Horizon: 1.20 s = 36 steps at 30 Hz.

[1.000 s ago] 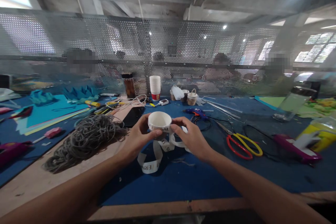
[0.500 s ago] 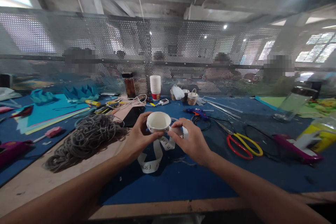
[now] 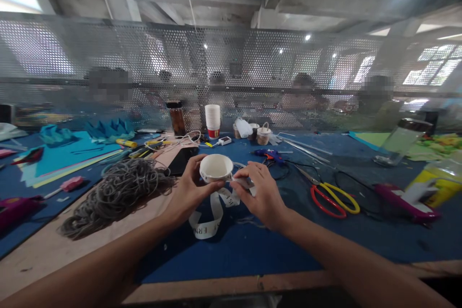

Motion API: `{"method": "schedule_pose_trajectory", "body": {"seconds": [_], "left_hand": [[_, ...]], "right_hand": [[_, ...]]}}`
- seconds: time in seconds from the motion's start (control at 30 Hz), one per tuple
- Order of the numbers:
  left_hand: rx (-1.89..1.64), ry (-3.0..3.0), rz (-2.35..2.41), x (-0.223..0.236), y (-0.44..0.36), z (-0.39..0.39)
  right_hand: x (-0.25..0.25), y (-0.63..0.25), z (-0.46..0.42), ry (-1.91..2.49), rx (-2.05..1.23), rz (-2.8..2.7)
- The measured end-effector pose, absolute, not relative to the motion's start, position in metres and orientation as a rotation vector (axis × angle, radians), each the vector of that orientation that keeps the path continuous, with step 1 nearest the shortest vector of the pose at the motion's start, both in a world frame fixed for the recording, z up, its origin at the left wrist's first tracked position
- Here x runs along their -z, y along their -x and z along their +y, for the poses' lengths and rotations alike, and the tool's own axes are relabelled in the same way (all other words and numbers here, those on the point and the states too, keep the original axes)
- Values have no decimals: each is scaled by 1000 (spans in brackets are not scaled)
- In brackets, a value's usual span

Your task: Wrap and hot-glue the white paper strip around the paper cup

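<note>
A small white paper cup (image 3: 216,167), its open mouth tilted up towards me, is gripped by its side in my left hand (image 3: 191,187). My right hand (image 3: 262,195), just right of the cup, pinches a white printed ribbon (image 3: 205,230) close to the cup's wall. From there the ribbon hangs in a loose loop below the cup, dark letters showing on it. How the ribbon meets the cup is partly hidden by my fingers. A black phone (image 3: 183,160) lies behind my left hand.
Left lies a bundle of grey cord (image 3: 119,192). Right are scissors (image 3: 330,199) with red and yellow handles, a blue glue gun (image 3: 269,155) and a purple glue gun (image 3: 406,202). Stacked paper cups (image 3: 212,118) and a brown jar (image 3: 175,119) stand behind, before a perforated screen (image 3: 245,62).
My right fingers have shifted slightly on the ribbon beside the cup. The left hand keeps its hold, and the whole view has drifted a little.
</note>
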<state>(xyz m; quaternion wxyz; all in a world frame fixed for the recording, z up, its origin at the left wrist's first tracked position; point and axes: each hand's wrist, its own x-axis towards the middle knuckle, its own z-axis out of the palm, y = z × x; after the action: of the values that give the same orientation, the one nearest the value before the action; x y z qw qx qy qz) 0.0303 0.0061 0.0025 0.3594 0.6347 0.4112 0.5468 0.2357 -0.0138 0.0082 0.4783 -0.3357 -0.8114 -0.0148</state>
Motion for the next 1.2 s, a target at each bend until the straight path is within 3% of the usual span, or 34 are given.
{"method": "schedule_pose_trajectory", "body": {"seconds": [0.47,1.2], "left_hand": [[-1350,-1626,1095,-9,-34,2],[-1314,-1519,1055,1,-28,12]], "right_hand": [[-9,-234,-11,734,50,-2038],[-12,-233,-17,776,335,-2273]]}}
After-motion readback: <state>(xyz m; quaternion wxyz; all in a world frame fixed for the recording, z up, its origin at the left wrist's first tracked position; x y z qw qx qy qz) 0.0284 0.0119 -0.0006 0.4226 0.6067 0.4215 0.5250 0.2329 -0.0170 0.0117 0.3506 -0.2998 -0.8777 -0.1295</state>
